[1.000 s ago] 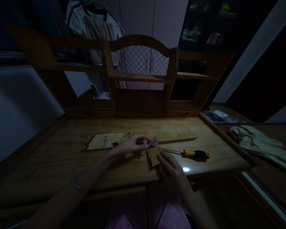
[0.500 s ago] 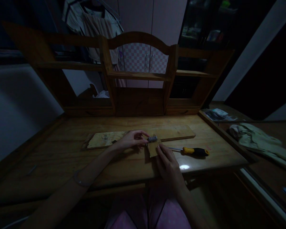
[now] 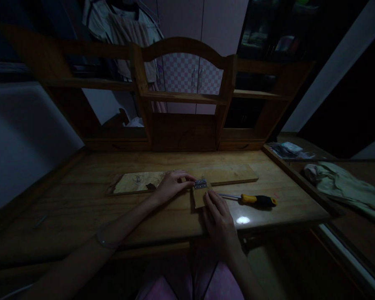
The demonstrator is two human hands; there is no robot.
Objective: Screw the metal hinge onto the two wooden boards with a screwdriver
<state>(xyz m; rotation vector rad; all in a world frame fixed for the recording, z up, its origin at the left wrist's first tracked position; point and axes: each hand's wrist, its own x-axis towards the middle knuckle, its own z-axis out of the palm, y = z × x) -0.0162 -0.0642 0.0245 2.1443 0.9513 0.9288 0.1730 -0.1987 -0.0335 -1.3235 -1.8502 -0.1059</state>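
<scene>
Holding the hinge: the metal hinge [image 3: 201,183] is laid over the 12 o'clock end of the small wooden piece [image 3: 200,198], at the middle of the work; it is best kept flat and square to that end.
Left hand: the thumb and forefinger of the left hand [image 3: 176,183] are brought together, seemingly pinching the hinge at its 9 o'clock end; light pressure is called for, so that the leaf is not lifted.
Right hand: the small wooden piece is gripped along its 3 o'clock side by the right hand [image 3: 220,216], with the fingers laid close together and the thumb hidden; the wood should be kept from twisting.
Screwdriver: the yellow-and-black screwdriver [image 3: 258,201] is laid at 3 o'clock, its shaft pointed at the right hand and its tip hidden; the knuckles could be caught on it.
Boards: 12 o'clock is partly taken up by a smooth board [image 3: 231,173] towards 1 and a rough-faced board [image 3: 140,182] towards 10; whether they are joined cannot be told.
Table: most open room is offered by the table [image 3: 81,200] towards 8 and 9 o'clock, beyond the left forearm; the front edge is near at 6.
</scene>
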